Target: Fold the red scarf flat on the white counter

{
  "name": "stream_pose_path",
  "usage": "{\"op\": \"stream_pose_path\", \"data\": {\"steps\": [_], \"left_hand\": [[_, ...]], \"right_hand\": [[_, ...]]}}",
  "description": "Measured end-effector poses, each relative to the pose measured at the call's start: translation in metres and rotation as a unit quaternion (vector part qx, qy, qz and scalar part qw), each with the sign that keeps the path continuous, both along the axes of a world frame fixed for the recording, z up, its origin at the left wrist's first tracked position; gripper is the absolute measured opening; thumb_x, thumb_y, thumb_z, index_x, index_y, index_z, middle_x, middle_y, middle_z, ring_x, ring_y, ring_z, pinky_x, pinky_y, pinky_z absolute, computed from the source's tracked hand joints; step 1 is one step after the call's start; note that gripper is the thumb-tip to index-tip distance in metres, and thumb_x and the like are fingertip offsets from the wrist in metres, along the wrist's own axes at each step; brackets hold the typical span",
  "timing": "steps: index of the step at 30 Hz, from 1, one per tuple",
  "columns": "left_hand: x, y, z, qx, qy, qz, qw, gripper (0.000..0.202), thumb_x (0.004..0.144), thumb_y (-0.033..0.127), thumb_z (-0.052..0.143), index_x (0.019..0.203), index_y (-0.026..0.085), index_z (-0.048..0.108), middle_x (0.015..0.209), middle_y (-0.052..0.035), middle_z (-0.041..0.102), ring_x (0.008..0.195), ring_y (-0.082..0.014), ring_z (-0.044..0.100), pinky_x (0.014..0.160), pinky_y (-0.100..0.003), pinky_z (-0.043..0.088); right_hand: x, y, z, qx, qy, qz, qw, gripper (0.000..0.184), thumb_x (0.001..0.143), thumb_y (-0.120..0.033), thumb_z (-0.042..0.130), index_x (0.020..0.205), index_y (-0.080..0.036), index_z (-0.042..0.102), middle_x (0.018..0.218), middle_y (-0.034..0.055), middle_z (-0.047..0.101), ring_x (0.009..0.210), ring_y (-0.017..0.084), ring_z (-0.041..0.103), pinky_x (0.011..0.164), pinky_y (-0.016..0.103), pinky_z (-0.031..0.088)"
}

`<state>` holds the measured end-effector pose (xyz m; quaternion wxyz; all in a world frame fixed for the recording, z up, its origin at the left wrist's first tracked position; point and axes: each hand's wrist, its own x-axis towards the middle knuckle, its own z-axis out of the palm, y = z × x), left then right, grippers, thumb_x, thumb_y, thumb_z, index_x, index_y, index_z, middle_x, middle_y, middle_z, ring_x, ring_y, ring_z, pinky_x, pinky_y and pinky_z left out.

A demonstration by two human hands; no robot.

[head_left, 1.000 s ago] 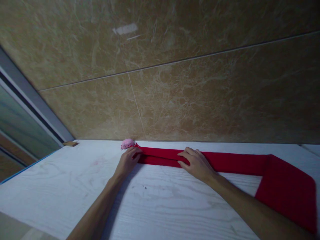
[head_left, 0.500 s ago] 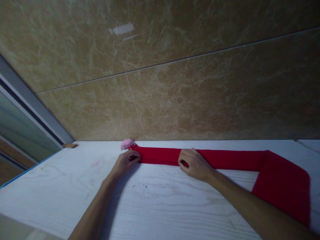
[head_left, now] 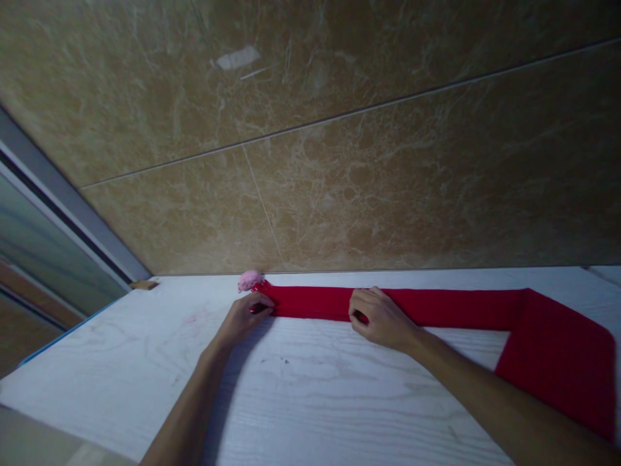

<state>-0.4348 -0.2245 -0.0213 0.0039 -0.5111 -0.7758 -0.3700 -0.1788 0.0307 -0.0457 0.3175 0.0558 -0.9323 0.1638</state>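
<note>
A red scarf (head_left: pixel 313 302) with a fringed left end lies along the back of the white wood-grain table (head_left: pixel 310 401), folded into a narrow band. Farther right it turns and widens toward the near side, partly behind my right forearm. At the fringed end, my left hand (head_left: pixel 250 316) pinches the near edge of the cloth. My right hand (head_left: pixel 381 317) is closed on the same edge near the band's middle, thumb and fingers curled together. Just beyond the left hand, a small pink toy-like thing (head_left: pixel 250 280) touches the fringe; its exact kind is unclear.
A brown marbled tile wall (head_left: pixel 388 181) rises right behind the table. At the left stands a grey metal frame (head_left: pixel 72 200) with glass, and a small brown piece (head_left: pixel 144 285) lies in the corner by it. A blue strip (head_left: pixel 72 331) edges the table's left side.
The view has shifted slightly, so the scarf's wide right part sits a little farther right. Both hands keep their hold at nearly the same places on the scarf.
</note>
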Motion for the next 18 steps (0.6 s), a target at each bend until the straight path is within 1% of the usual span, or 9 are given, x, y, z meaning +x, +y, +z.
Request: {"op": "stream_pose_path", "data": {"steps": [4, 10, 18], "left_hand": [[0.0013, -0.0005, 0.0012, -0.003, -0.008, 0.001, 1.0, 0.023, 0.08, 0.037, 0.065, 0.087, 0.019, 0.078, 0.092, -0.0088, 0.078, 0.085, -0.0232, 0.071, 0.081, -0.033, 0.054], [-0.0013, -0.0005, -0.0014, -0.007, 0.005, -0.009, 1.0, 0.023, 0.081, 0.035, 0.064, 0.084, 0.019, 0.079, 0.091, -0.0101, 0.078, 0.084, -0.023, 0.071, 0.08, -0.033, 0.054], [-0.0049, -0.0024, -0.0004, -0.026, 0.033, -0.005, 0.999, 0.027, 0.084, 0.037, 0.066, 0.096, 0.02, 0.084, 0.098, -0.012, 0.077, 0.088, -0.0249, 0.07, 0.084, -0.036, 0.054]], "right_hand": [[0.0014, 0.0002, -0.0006, -0.002, 0.0, 0.001, 1.0, 0.018, 0.082, -0.004, 0.058, 0.078, -0.021, 0.051, 0.083, -0.001, 0.059, 0.079, 0.016, 0.052, 0.077, 0.032, 0.032], [0.0003, 0.0012, -0.0019, -0.008, -0.016, -0.003, 1.0, 0.019, 0.081, -0.003, 0.058, 0.077, -0.021, 0.051, 0.083, -0.0015, 0.059, 0.079, 0.017, 0.052, 0.078, 0.032, 0.032], [0.0002, 0.0015, -0.0015, -0.028, -0.033, -0.006, 0.999, 0.018, 0.082, -0.005, 0.062, 0.079, -0.021, 0.055, 0.085, -0.0017, 0.062, 0.082, 0.017, 0.055, 0.08, 0.033, 0.034]]}}
